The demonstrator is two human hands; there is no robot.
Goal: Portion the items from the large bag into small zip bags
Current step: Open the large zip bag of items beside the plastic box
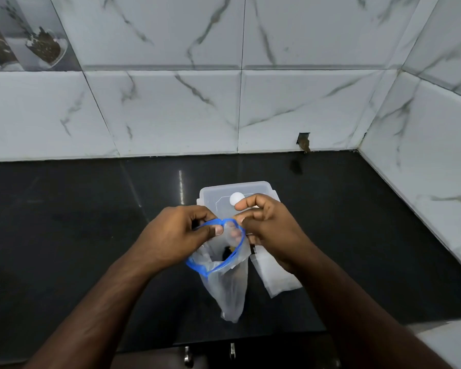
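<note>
Two hands up over the black counter (pixel 77 222): left hand (pixel 179 235) pinched the blue-rimmed zip bag (pixel 224 275) mouth open, right hand (pixel 269 225) curled at the far rim, bag dangling between and below.

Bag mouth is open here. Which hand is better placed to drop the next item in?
Right, probably. The left hand pinches the blue rim of the zip bag, holding its mouth open. The right hand sits just above the mouth, fingers curled together; whether it holds an item is unclear.
</note>
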